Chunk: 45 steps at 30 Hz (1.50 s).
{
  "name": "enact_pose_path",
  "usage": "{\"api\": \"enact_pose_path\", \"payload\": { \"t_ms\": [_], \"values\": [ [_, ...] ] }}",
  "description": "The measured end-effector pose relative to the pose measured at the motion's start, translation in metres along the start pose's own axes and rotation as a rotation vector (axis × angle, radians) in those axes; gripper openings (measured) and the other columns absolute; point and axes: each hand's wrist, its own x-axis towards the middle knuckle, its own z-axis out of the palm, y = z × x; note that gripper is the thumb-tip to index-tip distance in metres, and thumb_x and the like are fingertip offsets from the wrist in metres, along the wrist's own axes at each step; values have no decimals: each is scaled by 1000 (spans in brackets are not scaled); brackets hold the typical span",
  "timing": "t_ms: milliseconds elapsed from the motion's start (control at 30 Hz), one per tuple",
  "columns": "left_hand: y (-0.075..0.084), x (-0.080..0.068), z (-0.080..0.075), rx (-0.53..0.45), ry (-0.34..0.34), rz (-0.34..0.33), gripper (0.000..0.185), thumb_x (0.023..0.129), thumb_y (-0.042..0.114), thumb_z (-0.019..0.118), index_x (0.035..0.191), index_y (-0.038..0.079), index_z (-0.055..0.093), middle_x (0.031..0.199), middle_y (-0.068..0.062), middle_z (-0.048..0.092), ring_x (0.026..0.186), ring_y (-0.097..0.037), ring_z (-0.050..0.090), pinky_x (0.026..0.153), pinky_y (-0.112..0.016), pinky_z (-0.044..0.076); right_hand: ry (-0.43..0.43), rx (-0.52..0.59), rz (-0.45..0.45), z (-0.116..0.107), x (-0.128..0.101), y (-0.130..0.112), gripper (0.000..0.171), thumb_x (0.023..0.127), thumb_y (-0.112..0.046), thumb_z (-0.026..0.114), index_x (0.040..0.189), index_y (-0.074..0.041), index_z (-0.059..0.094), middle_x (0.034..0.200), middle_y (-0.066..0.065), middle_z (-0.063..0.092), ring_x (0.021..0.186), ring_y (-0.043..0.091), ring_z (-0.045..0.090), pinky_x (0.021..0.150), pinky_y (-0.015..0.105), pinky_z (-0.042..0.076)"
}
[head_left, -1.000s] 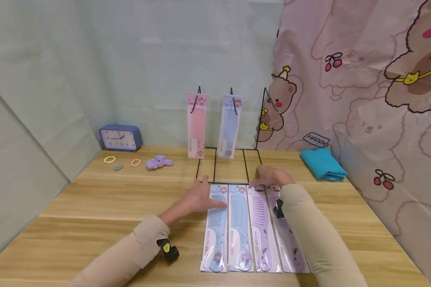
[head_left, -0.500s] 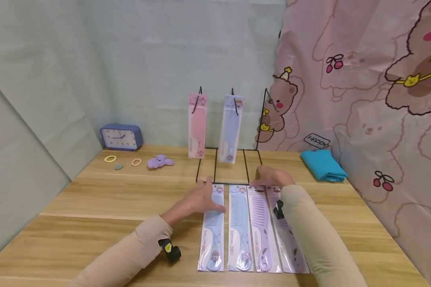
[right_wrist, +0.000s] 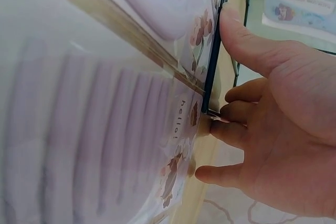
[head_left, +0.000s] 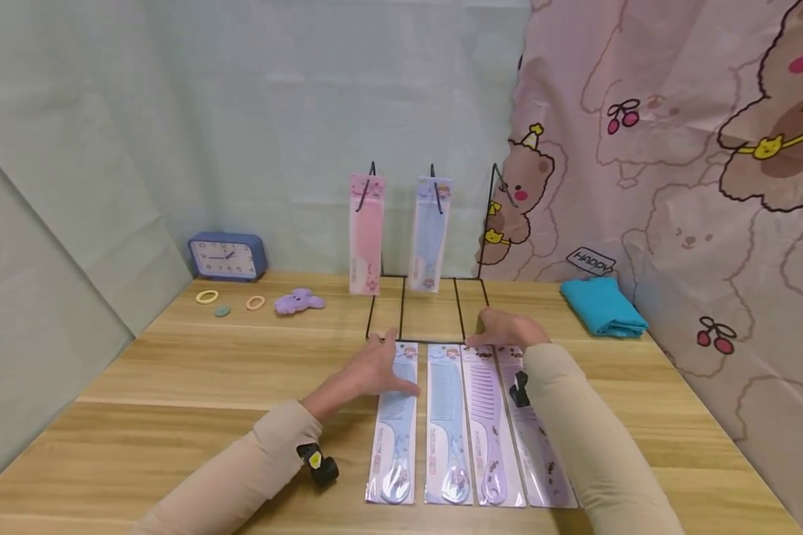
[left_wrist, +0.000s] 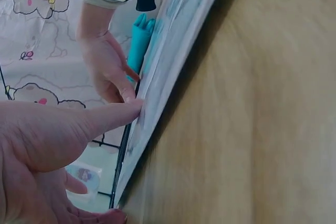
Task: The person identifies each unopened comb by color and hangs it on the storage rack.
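Note:
Four packaged combs lie side by side on the wooden table: a pale blue one [head_left: 395,423] at the left, a second blue one [head_left: 444,423], and two purple ones [head_left: 485,423] [head_left: 542,461]. My left hand [head_left: 375,368] rests with straight fingers on the upper left of the leftmost blue package; in the left wrist view its thumb [left_wrist: 110,116] touches the package edge [left_wrist: 168,61]. My right hand [head_left: 505,328] lies relaxed at the tops of the purple packages, fingertips [right_wrist: 231,90] against the black wire rack base [right_wrist: 215,61].
The wire rack [head_left: 401,316] stands behind the combs with a pink comb [head_left: 366,234] and a blue comb [head_left: 428,234] hanging on it. A folded teal cloth [head_left: 602,305] lies at the right. At the back left are a blue clock [head_left: 226,257], hair ties [head_left: 206,297] and a purple bear clip [head_left: 297,302].
The leftmost blue comb package has swung its lower end to the left, which opens a small gap to the second one. My left hand shifted slightly with it. The right hand stayed put.

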Motion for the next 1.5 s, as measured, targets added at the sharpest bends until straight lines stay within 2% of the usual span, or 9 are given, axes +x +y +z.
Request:
{"api": "enact_pose_path", "payload": {
  "t_ms": [300,467,600,800,1000,1067,1300,1367,1500],
  "values": [
    [1,4,5,-75,7,-4,126,67,45,93,158,0,18,153,-41,18,133,-51,41,105,-56,42,-6,-2,17,1,3,3,54,91,-46,72,121,-3,58,102,9,63,89,25,61,82,44,52],
    [-4,6,3,-83,52,-19,123,62,45,95,154,-2,28,148,-39,25,119,-45,53,97,-52,50,3,-3,-2,0,0,1,55,92,-46,71,123,-3,56,106,11,63,92,26,60,85,46,51],
    [-6,6,-1,-75,69,-31,108,62,44,95,144,-1,42,137,-34,38,106,-38,59,88,-48,55,9,0,2,0,-1,0,57,92,-46,71,126,-3,56,110,12,63,95,27,60,88,48,51],
    [-9,8,-11,-102,5,-38,81,65,35,95,126,-1,55,114,-17,55,96,-27,57,80,-39,54,3,-5,-6,-1,1,0,57,92,-45,71,126,-1,56,110,12,63,94,26,60,87,47,51],
    [-16,11,-25,-153,-85,-1,74,72,24,92,130,-6,58,126,-21,61,114,-33,59,97,-44,50,-1,-13,-24,0,3,1,56,93,-44,70,125,0,56,107,12,63,91,25,60,86,46,51],
    [-17,10,-31,-207,-122,16,68,75,17,90,130,-7,59,125,-22,61,112,-32,59,94,-43,52,-2,-15,-30,-1,2,1,56,93,-44,70,125,0,56,106,11,63,90,25,60,85,46,52],
    [-22,11,-50,-412,-207,77,60,83,3,77,136,-11,52,110,-19,61,91,-24,63,70,-36,59,-2,-17,-25,0,3,1,56,93,-45,70,125,-1,56,107,11,63,91,25,60,85,46,51],
    [-20,9,-57,-465,-212,107,67,84,1,74,143,-9,44,118,-22,59,97,-27,62,74,-38,59,0,-19,-22,0,4,2,56,93,-45,70,125,-1,56,106,11,63,91,25,60,85,46,51],
    [-12,2,-72,-536,-189,244,85,84,-3,67,156,-4,21,146,-29,41,120,-35,54,93,-43,53,-2,-17,-19,0,4,2,56,93,-45,70,124,-1,56,104,10,63,89,25,60,84,45,52]
  ]
}}
